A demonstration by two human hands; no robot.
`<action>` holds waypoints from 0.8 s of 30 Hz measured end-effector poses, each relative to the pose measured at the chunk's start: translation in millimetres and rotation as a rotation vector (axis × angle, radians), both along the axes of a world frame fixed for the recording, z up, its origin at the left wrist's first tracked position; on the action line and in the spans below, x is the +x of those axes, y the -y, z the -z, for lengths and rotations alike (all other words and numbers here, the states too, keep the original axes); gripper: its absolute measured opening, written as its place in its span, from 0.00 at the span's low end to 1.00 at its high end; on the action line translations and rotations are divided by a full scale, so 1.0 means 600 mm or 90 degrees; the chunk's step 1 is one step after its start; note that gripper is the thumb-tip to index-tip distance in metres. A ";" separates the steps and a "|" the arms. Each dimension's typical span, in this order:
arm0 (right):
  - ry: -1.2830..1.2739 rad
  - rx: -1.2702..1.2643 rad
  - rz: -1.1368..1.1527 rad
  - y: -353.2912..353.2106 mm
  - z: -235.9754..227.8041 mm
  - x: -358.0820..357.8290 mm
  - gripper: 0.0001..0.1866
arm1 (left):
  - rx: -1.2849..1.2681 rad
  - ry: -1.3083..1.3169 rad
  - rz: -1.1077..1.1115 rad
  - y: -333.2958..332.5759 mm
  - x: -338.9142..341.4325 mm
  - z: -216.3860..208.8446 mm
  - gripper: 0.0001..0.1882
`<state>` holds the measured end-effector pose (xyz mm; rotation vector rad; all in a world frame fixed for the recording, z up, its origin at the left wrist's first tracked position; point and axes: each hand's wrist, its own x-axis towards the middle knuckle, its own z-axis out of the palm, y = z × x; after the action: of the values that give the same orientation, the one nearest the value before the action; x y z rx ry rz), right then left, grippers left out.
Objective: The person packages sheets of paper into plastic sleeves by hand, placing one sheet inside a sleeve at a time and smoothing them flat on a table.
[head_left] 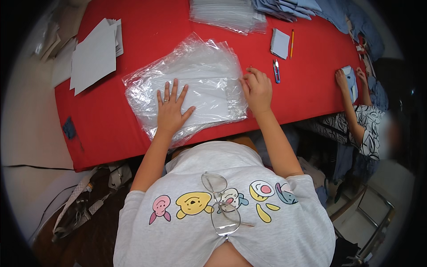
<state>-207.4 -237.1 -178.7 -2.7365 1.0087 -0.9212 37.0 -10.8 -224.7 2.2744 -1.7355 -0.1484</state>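
A loose pile of transparent plastic bags [191, 53] lies before me, with a white rectangular sheet [207, 102] showing inside or under the top film. My left hand [171, 107] rests flat on the sheet's left part, fingers spread, a ring on one of them. At the pile's right edge is my right hand [258, 91], its fingers curled and drawn together against the film's border. Whatever those fingertips grip is hidden by the hand.
White cards [95, 58] are stacked at the left of the red-covered table [307, 93]. Blue-handled thread snips [276, 71], a spiral notepad [279, 43] and a pencil [292, 44] lie rightward. Bags [227, 15] and blue garments [289, 8] sit behind. A co-worker's hands hold a folded blue garment [350, 82].
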 end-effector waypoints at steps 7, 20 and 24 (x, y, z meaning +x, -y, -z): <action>0.148 0.315 0.229 0.099 0.038 -0.023 0.11 | -0.014 0.000 -0.001 -0.002 0.002 0.000 0.44; 0.100 0.623 0.042 0.021 -0.020 0.015 0.13 | -0.050 -0.029 -0.012 -0.012 0.008 0.015 0.48; 0.227 0.767 -0.008 0.017 -0.026 0.037 0.13 | -0.046 -0.027 -0.011 -0.013 0.006 0.012 0.47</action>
<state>-184.9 -247.3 -163.1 -1.5146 0.9860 -0.4803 40.7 -2.8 -232.0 2.2187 -1.6718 -0.1266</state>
